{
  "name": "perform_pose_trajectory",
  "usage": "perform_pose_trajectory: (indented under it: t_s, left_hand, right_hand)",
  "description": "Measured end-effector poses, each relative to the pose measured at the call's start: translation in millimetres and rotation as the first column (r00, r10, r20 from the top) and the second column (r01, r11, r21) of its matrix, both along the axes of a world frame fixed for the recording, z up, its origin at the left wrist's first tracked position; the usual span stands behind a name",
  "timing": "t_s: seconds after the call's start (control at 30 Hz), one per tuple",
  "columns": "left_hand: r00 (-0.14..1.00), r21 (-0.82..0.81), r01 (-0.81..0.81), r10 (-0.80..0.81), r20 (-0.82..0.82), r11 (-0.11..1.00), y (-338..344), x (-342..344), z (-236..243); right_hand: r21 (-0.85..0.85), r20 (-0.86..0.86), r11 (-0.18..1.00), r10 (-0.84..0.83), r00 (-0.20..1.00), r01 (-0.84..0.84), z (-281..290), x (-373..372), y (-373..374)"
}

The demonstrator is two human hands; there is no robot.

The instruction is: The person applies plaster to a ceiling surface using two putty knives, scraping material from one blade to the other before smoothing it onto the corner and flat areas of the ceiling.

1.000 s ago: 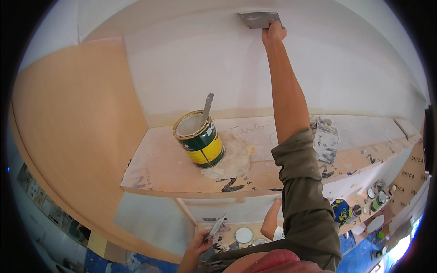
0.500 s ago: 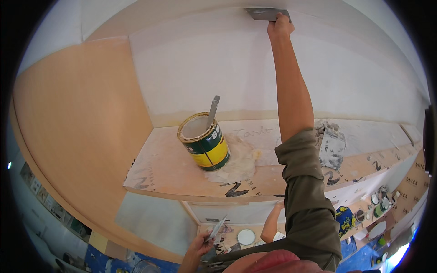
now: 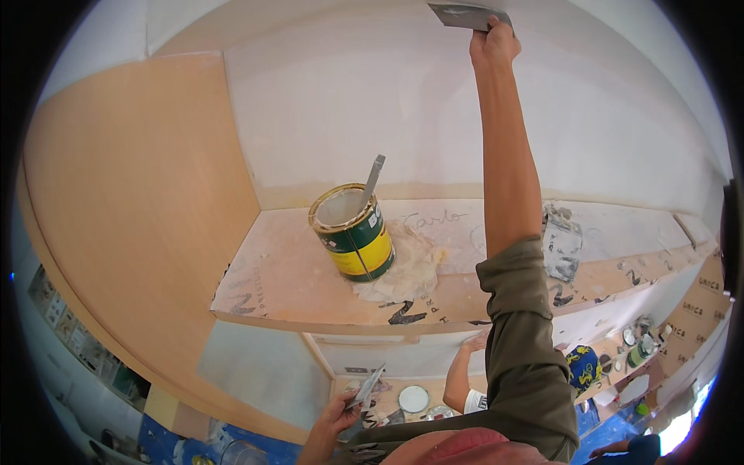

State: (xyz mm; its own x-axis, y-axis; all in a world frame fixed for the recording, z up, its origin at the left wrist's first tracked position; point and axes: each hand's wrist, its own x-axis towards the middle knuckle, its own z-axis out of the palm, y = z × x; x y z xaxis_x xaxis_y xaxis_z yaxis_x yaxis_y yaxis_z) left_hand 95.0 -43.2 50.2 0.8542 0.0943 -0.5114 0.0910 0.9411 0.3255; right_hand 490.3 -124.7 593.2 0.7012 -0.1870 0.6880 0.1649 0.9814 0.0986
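Observation:
High on the white wall point(image 3: 333, 116), my right hand point(image 3: 496, 46) is closed around a flat metal putty spreader point(image 3: 461, 15), its blade at the upper wall surface. My left hand point(image 3: 335, 417) stays low near my body, fingers closed on a second, lighter spreader point(image 3: 369, 385) held tilted up. Between them, on the wooden shelf, an open green and yellow paint can point(image 3: 358, 252) stands upright. A grey strip-like tool point(image 3: 373, 182) leans out of the can, its lower end hidden inside.
A wide wooden shelf point(image 3: 310, 302) runs below the wall, with a crumpled sheet point(image 3: 403, 271) beside the can and a smeared grey piece point(image 3: 562, 246) near my right forearm. A wooden panel point(image 3: 147, 209) closes the left side. Below, another person's arm point(image 3: 459, 378) reaches to the lower wall.
My right hand and its spreader have shifted slightly right and up in the picture. The other person's hand below has risen a little. My left hand still holds its spreader.

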Motion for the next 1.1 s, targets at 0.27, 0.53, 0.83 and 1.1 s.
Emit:
perform_pose_trajectory:
  t_s: [0.27,0.53,0.83,1.1]
  left_hand:
    - [0.989,0.005,0.07,-0.07,0.134,0.998,5.6,-11.8,-16.1]
    - [0.98,0.026,0.095,-0.098,0.174,0.995,1.1,-26.6,-15.7]
    - [0.991,0.038,0.1,-0.103,0.087,0.994,7.8,-41.5,-37.3]
    - [0.995,0.049,0.087,-0.089,0.039,0.995,0.8,-50.8,-31.7]
  right_hand:
    - [-0.005,-0.016,0.998,-0.055,0.998,0.055,-1.9,-47.3,-9.8]
    - [-0.014,0.012,0.993,-0.117,0.993,0.117,-1.6,-85.1,-23.9]
    - [-0.019,-0.007,0.991,-0.129,0.992,0.129,1.2,-118.8,-32.6]
    - [-0.017,0.002,0.987,-0.16,0.987,0.16,2.5,-141.9,-42.7]
